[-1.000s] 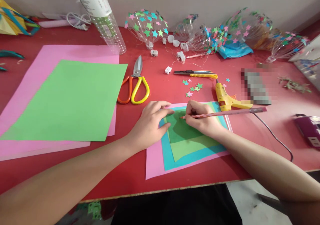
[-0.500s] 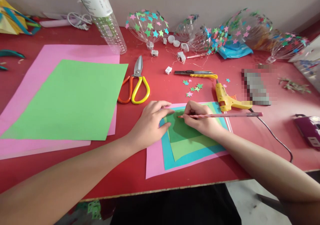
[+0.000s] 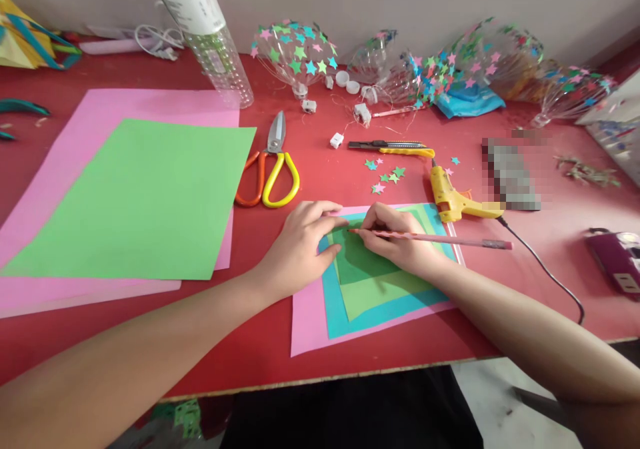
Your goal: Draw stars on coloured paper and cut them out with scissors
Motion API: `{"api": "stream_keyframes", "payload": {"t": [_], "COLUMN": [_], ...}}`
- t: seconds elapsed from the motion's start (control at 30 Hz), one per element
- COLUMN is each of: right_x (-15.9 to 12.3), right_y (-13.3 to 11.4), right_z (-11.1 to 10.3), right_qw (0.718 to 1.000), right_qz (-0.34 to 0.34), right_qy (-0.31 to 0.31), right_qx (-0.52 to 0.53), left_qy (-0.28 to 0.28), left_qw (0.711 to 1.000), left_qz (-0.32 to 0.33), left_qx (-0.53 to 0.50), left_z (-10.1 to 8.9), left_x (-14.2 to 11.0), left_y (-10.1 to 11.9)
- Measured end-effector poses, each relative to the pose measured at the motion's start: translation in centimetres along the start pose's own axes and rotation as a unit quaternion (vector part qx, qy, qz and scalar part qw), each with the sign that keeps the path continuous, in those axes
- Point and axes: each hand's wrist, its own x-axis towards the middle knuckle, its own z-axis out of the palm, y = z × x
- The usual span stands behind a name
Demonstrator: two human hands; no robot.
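Observation:
My right hand (image 3: 395,239) grips a pink pencil (image 3: 450,239), its tip on a dark green sheet of paper (image 3: 367,269). Fingers apart, my left hand (image 3: 307,242) rests flat at the left edge of that sheet, just beside the pencil tip. Beneath the dark green sheet lie a light green sheet (image 3: 380,297), a blue sheet (image 3: 337,319) and a pink sheet (image 3: 306,332), each larger than the one above. Part of the stack is hidden by my hands.
Scissors (image 3: 275,162), a box cutter (image 3: 393,147), several paper stars (image 3: 393,177) and a yellow glue gun (image 3: 450,199) surround the stack. Large green paper (image 3: 145,202) lies left. Behind stand a plastic bottle (image 3: 215,56) and star-covered clear domes (image 3: 297,52). A cord (image 3: 550,262) runs right.
The pencil tip has moved slightly left along the dark green sheet, and the pencil's eraser end has dropped lower. My left hand has stayed in place.

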Motion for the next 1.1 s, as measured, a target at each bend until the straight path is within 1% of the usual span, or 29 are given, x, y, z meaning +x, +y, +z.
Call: {"api": "stream_keyframes", "payload": {"t": [0.1, 0.27, 0.67, 0.9, 1.1], "right_x": [0.04, 0.07, 0.19, 0.11, 0.13], "right_y": [-0.06, -0.03, 0.20, -0.01, 0.00], "right_z": [-0.01, 0.06, 0.23, 0.07, -0.02], "right_qw": [1.000, 1.000, 0.997, 0.996, 0.996], "right_qz": [-0.005, -0.013, -0.006, 0.023, 0.030], "right_qy": [0.001, 0.021, 0.066, 0.075, 0.082], "right_qx": [-0.003, -0.006, -0.027, -0.029, -0.028], "left_qy": [0.000, -0.004, 0.000, 0.004, 0.006], "left_qw": [1.000, 1.000, 1.000, 1.000, 1.000], "left_qz": [0.000, -0.003, 0.002, 0.008, 0.005], "left_qx": [-0.004, -0.002, 0.000, 0.000, -0.002], "left_z": [0.00, 0.00, -0.09, -0.02, 0.04], "left_x": [0.00, -0.03, -0.04, -0.08, -0.09], "left_y": [0.04, -0.02, -0.04, -0.09, -0.10]}}
